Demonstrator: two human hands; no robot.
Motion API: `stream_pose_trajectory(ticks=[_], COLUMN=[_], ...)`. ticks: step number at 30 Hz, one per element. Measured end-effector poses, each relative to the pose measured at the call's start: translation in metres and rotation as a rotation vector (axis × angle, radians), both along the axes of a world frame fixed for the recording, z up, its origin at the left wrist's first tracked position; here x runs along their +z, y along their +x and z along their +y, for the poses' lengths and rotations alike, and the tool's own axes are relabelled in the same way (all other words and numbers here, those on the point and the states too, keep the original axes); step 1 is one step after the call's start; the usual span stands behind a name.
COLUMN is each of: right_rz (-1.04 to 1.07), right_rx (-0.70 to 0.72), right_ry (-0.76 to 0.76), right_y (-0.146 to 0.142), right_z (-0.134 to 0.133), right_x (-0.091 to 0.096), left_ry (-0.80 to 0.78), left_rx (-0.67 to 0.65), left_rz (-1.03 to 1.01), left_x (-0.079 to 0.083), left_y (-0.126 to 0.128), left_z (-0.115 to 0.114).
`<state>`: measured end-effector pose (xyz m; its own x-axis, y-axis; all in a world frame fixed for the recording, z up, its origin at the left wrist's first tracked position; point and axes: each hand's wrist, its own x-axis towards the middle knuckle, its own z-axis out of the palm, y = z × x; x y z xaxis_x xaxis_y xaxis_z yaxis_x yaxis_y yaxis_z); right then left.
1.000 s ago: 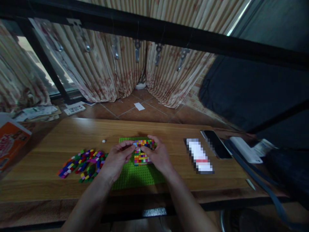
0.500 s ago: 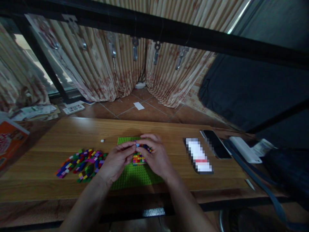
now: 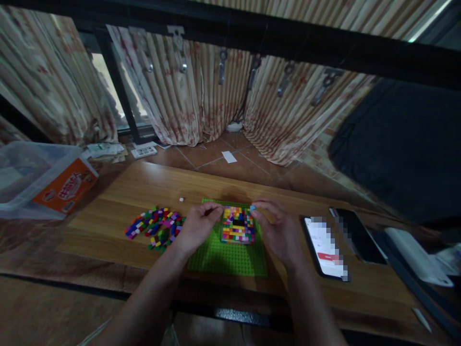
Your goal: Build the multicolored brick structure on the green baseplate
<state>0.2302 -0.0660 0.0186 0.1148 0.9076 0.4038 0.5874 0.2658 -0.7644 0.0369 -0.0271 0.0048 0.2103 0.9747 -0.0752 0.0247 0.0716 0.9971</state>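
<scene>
A green baseplate (image 3: 230, 257) lies on the wooden table (image 3: 118, 202) in front of me. On its far half stands a low multicoloured brick build (image 3: 238, 224) with a dark gap in the middle. My left hand (image 3: 197, 228) rests at the build's left side, fingers curled and pinched together at the tips. My right hand (image 3: 279, 230) sits at the build's right side, thumb and forefinger pinched on a small pale blue brick (image 3: 252, 208). A pile of loose coloured bricks (image 3: 154, 227) lies left of the baseplate.
A lit phone (image 3: 324, 247) and a dark phone (image 3: 356, 233) lie to the right of the baseplate. A clear plastic bin with an orange box (image 3: 43, 180) stands at the far left. A tiny white piece (image 3: 182, 199) sits on the table behind the brick pile.
My hands have parted from above the build to either side of it, uncovering it. The pale blue brick went with the right hand. The camera has swung left.
</scene>
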Motion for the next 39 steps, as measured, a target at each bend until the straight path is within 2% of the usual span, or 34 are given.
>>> stream_pose_trajectory(ticks=[4,7,9,15,20,27,39], right_rz=[-0.074,-0.134,-0.178,-0.279,-0.316,-0.327,-0.342], right_rx=[0.050,0.087,0.103,0.096,0.105,0.140,0.131], right_ry=[-0.037,-0.035,-0.033,-0.038,-0.013,0.023,0.044], right_y=[-0.001,-0.005,-0.007,-0.014,-0.018,-0.021,-0.027], right_z=[-0.001,0.000,0.001,0.001,0.002,0.002,0.000], right_x=[-0.006,-0.011,-0.013,-0.016,-0.018,-0.022,-0.014], left_ry=[0.128,0.177,0.220,0.312,0.271,0.233,0.239], left_rx=[-0.068,-0.043,-0.024,-0.008,0.040,0.037,0.018], left_rz=[0.265,0.508,0.585,0.617,0.634,0.527,0.523], left_x=[-0.003,0.000,0.000,-0.003,0.001,0.003,0.003], left_y=[0.006,0.012,0.015,0.014,0.008,0.004,0.001], left_z=[-0.004,-0.011,-0.013,-0.012,-0.008,-0.007,-0.007])
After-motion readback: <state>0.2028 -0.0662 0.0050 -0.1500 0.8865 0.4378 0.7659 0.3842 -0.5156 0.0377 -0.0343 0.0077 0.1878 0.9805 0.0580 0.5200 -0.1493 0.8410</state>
